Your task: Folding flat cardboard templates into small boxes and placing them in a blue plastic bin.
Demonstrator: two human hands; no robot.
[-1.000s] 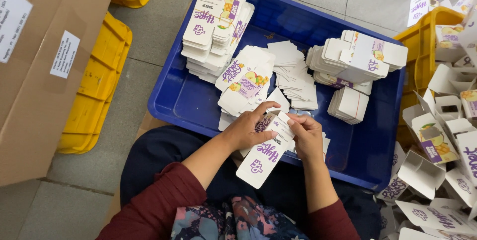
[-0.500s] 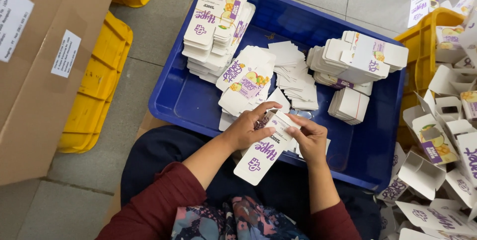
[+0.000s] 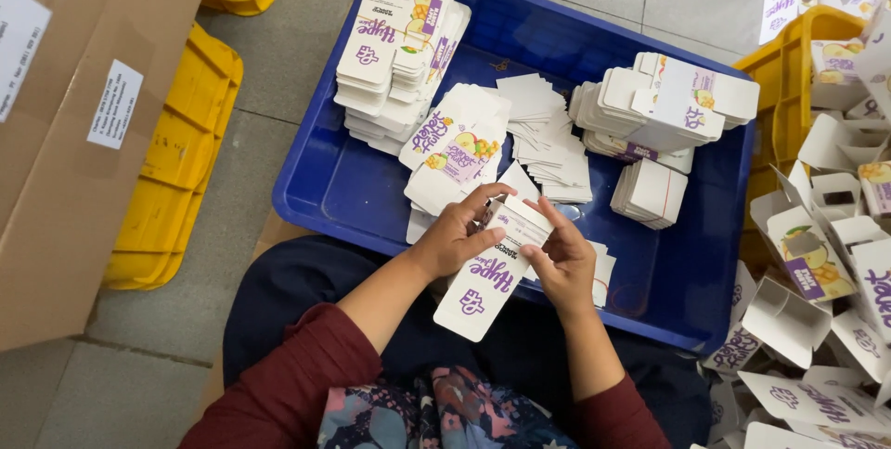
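Observation:
Both my hands hold one small white carton [image 3: 487, 273] with purple print, over the near edge of a blue tray [image 3: 343, 184]. My left hand [image 3: 452, 235] grips its upper left side, fingers curled over the top. My right hand [image 3: 566, 259] pinches the flap at the carton's upper end. The carton slants down to the left, its lower flap hanging free above my lap. Stacks of flat white cartons [image 3: 399, 40] fill the tray beyond my hands.
Another carton stack [image 3: 668, 110] and a small pile [image 3: 650, 194] sit at the tray's right. A yellow crate [image 3: 789, 68] and several opened cartons [image 3: 807, 263] lie at the right. A brown cardboard box [image 3: 74, 133] and a yellow crate [image 3: 176, 170] stand at the left.
The carton has been turned slightly and pulled a little lower and leftward. My right hand's fingers have moved up onto the top flap, pressing it over.

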